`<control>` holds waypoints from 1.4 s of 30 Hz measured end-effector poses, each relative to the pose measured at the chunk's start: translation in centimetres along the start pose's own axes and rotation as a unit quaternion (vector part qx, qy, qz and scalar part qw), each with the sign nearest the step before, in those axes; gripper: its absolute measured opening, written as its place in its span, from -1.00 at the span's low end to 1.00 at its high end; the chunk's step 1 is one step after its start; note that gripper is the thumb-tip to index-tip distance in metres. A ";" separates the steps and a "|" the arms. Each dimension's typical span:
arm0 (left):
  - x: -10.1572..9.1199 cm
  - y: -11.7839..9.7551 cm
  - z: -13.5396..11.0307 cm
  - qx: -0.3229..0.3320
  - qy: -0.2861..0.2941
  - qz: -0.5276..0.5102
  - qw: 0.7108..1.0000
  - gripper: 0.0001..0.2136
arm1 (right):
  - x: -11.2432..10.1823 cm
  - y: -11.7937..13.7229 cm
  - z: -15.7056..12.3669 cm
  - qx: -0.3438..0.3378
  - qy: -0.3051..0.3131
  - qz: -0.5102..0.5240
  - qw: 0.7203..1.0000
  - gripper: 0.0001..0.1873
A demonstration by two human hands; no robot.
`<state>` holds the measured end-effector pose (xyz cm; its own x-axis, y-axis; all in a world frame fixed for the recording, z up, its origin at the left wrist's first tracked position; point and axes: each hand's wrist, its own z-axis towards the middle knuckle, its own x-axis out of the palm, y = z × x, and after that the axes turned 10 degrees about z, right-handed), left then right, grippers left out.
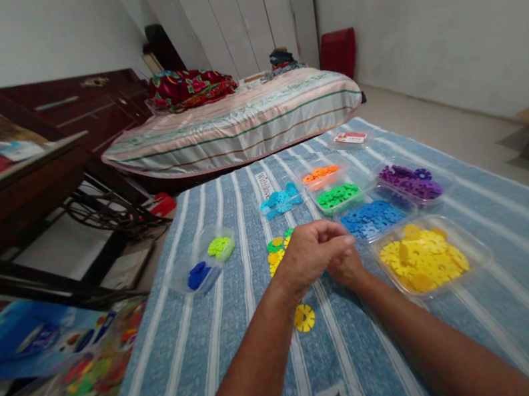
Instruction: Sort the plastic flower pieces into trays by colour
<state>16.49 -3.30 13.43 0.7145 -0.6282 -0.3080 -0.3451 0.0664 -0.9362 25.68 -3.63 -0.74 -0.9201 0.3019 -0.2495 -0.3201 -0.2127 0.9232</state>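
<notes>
Above the striped cloth my left hand [310,252] is closed, thumb and fingers pinched together. It partly covers my right hand [348,268], which is also closed against it. Whatever the fingertips hold is hidden. Just beyond my left hand lie several joined yellow and green notched discs [277,257], partly behind it. A single yellow notched disc [304,318] lies nearer me, beside my left wrist. To the right of my hands stands a clear tub [479,251] heaped with yellow discs [419,256]. A container of blue discs [372,219] is just behind my right hand.
Further back are orange discs [320,176], green discs [339,196], light-blue discs [281,200] and purple discs [408,182] in clear trays. At left, another tray holds lime discs [219,247] and dark-blue discs [199,275]. A bed [242,124] stands beyond the cloth-covered table [232,365].
</notes>
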 end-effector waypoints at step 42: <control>-6.7 9.8 -5.8 -0.142 0.036 0.178 0.973 -0.84 | -0.3 0.2 -0.2 -0.018 0.006 0.006 1.000 -0.79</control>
<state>4.84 -2.94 7.30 0.4779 -0.6572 -0.5829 -0.7254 0.0790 -0.6838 25.88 -3.97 -0.57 -0.9261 0.2891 -0.2426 -0.3175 -0.2496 0.9148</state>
